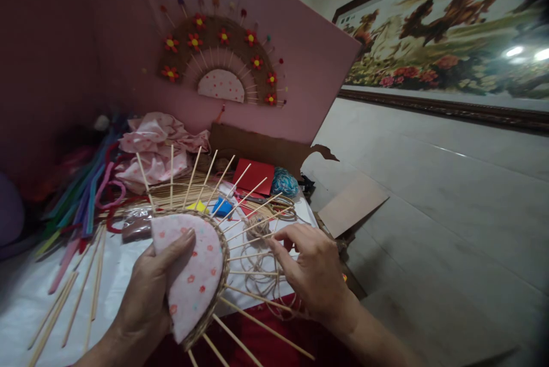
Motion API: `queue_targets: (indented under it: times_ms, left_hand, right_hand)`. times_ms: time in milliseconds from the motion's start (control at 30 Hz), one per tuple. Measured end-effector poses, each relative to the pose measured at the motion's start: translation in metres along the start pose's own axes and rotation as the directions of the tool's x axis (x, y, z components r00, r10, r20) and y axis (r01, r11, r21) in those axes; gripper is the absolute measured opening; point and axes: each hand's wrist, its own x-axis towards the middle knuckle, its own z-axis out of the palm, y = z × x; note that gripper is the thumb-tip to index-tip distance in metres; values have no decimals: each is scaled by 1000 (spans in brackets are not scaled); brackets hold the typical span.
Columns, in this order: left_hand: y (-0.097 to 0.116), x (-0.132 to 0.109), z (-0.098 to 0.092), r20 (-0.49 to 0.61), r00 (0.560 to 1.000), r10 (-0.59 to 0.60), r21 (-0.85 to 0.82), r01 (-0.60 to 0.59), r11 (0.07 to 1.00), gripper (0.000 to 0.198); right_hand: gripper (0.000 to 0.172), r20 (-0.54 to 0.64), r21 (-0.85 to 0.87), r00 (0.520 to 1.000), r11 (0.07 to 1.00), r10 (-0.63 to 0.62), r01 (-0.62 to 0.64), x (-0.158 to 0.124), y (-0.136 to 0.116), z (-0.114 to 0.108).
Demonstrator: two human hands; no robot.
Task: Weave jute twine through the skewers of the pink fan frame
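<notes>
My left hand [148, 292] grips a half-round pink dotted fabric piece [193, 272] with its thumb pressed on top. Several thin wooden sticks [240, 198] fan out from its curved edge, which is bordered with woven jute twine [223, 264]. My right hand [311, 270] is to the right among the sticks, fingers curled and pinching the twine strand. Loose jute twine [259, 267] lies coiled on the table beneath it.
A finished fan-shaped sample with red flowers [221, 61] hangs on the pink board [300, 41]. Pink cloth [156, 152], coloured pipe cleaners [81, 201], spare sticks [68, 304], red card [255, 175], a blue yarn ball [284, 182] and cardboard [351, 204] surround the work. A framed picture [450, 35] hangs on the right wall.
</notes>
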Motion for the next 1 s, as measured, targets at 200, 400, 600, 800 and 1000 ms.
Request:
queue_targets:
  times_ms: [200, 400, 600, 800, 1000]
  left_hand:
    - [0, 3, 1, -36, 999, -1, -27, 0, 1000, 17]
    - [-1, 6, 0, -82, 995, -48, -47, 44, 998, 15]
    - [-3, 10, 0, -86, 993, -77, -54, 72, 996, 11]
    - [-5, 12, -1, -84, 991, -104, -79, 98, 992, 14]
    - [-4, 10, -3, -26, 992, -127, -85, 124, 989, 17]
  right_hand:
    - [26, -56, -15, 986, 987, 158, -159, 2, 44, -14]
    - [16, 287, -222, 886, 925, 364, -308, -22, 128, -2]
    - [30, 382, -179, 855, 936, 351, -304, -51, 154, 15]
    - [27, 467, -61, 863, 981, 193, -186, -45, 157, 26]
    - [18, 525, -53, 832, 983, 177, -176, -37, 159, 17]
